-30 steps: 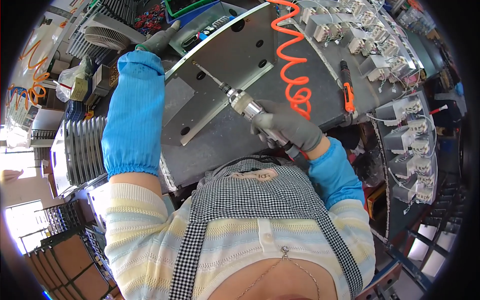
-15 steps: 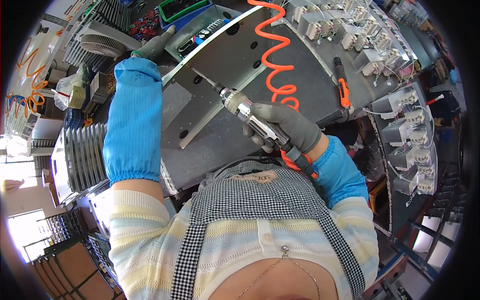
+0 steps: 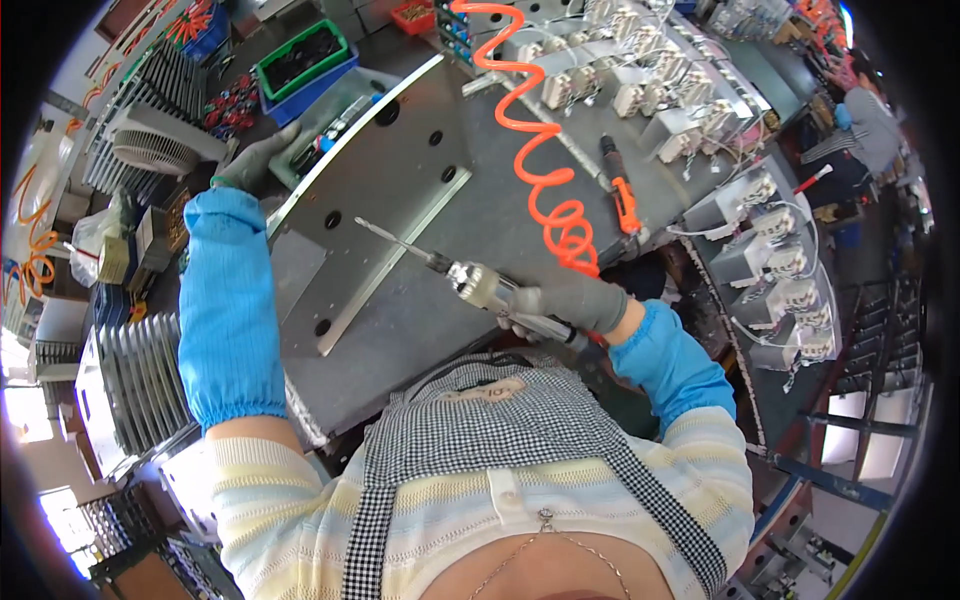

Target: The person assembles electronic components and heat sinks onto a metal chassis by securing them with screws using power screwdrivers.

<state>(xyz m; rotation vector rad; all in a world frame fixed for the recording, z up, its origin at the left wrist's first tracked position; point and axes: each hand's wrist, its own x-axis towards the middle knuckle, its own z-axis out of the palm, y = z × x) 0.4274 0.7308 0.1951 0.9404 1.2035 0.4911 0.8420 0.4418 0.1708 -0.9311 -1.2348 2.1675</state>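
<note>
My right hand (image 3: 575, 303), in a grey glove, is closed around a silver air screwdriver (image 3: 482, 287). Its long thin bit points toward the far left, over the metal panel (image 3: 395, 165). This grey panel has dark round holes, a bent lip on its near side and a raised, pale far edge. My left hand (image 3: 252, 166), also gloved, grips the panel's far left side beyond that edge; its fingers are partly hidden. Parts with a blue piece (image 3: 326, 144) sit behind the raised edge. The bit's tip appears apart from the panel's lip.
A coiled orange hose (image 3: 548, 180) hangs over the bench. An orange-and-black screwdriver (image 3: 620, 188) lies to the right, near rows of metal brackets with white connectors (image 3: 775, 235). Green (image 3: 305, 62) and blue trays stand at the far left. Stacked finned metal parts (image 3: 140, 365) stand left.
The view has shifted, so the bench appears lower and further left. My right hand has drawn the air screwdriver back toward me, away from the panel. My left hand stays at the panel's side.
</note>
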